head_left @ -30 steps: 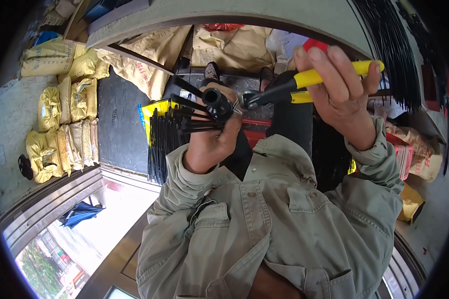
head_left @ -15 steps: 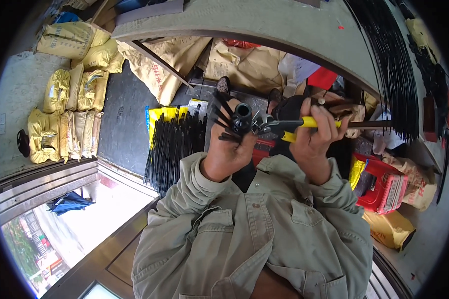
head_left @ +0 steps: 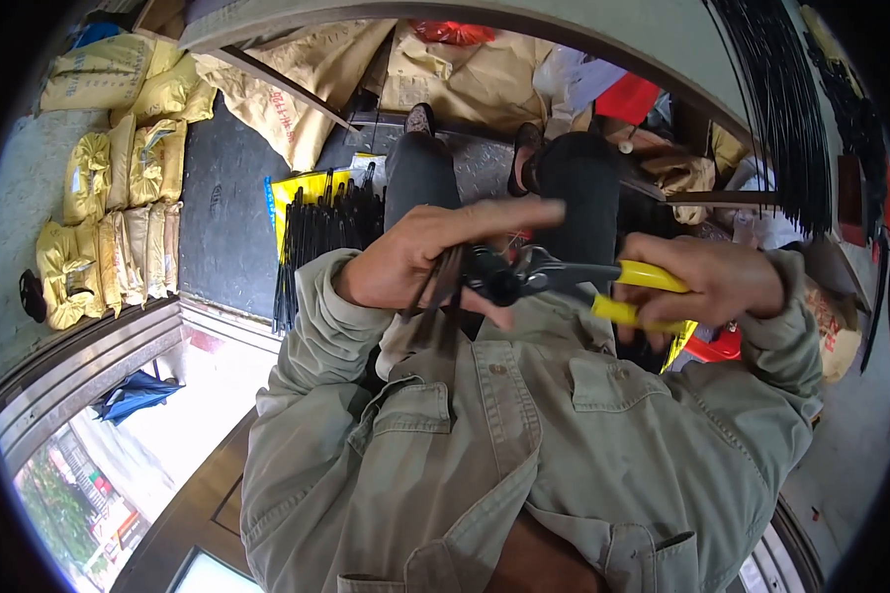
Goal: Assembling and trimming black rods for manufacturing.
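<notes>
My left hand (head_left: 410, 259) holds a black tube-ended frame (head_left: 496, 281), which points its open round end up. Thin black ribs (head_left: 443, 296) stick out from it, blurred, like those of an umbrella frame. The fingers stretch out past the tube's far side, with the thumb on its near side. In my right hand (head_left: 717, 279) is a pair of pliers (head_left: 576, 277) with yellow handles, held sideways. The dark jaws reach the tube's right side; whether they grip anything there is too blurred to tell. Both hands are above my lap.
Left of my legs stands a bundle of black rods (head_left: 328, 222) by a yellow sheet. Yellow sacks (head_left: 89, 267) are stacked along the left wall. A bench edge (head_left: 524, 15) crosses ahead, with long black rods (head_left: 766, 109) hanging at right. A red container (head_left: 714, 346) sits behind my right forearm.
Both hands have come nearer my body, and the right has swung outward with the pliers. My left fingers have straightened out past the tube. The ribs have tipped toward me.
</notes>
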`<action>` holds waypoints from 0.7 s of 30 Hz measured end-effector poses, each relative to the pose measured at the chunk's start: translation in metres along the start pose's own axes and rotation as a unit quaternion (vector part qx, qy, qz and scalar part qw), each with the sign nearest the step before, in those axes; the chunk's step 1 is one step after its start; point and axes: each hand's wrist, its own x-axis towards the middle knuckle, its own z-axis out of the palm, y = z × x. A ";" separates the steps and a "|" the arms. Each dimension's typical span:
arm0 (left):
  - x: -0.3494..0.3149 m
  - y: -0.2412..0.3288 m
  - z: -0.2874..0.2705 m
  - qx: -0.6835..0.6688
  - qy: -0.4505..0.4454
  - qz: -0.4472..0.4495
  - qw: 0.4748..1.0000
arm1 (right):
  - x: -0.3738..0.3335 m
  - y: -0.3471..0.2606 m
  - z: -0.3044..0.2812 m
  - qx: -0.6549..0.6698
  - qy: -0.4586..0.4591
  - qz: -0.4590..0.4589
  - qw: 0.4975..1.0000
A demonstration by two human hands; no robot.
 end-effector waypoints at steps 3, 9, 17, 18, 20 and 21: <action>-0.001 -0.007 0.001 0.000 -0.048 0.042 0.998 | 0.004 0.008 0.020 -0.050 0.154 -0.098 0.982; -0.008 -0.002 0.013 0.067 0.069 -0.039 0.995 | 0.016 0.018 0.046 -0.165 0.350 -0.227 0.894; -0.003 -0.010 0.002 0.003 -0.007 0.044 0.999 | 0.026 0.026 0.031 0.155 0.123 -0.130 0.972; -0.002 -0.010 0.000 0.007 -0.005 0.045 0.999 | 0.028 0.019 0.036 -0.096 0.288 -0.168 0.938; -0.006 -0.004 0.002 0.042 0.039 -0.013 0.998 | 0.026 0.016 0.040 -0.333 0.425 -0.190 0.820; -0.006 -0.002 0.002 0.059 0.060 -0.043 0.996 | 0.024 0.020 0.038 -0.264 0.396 -0.183 0.860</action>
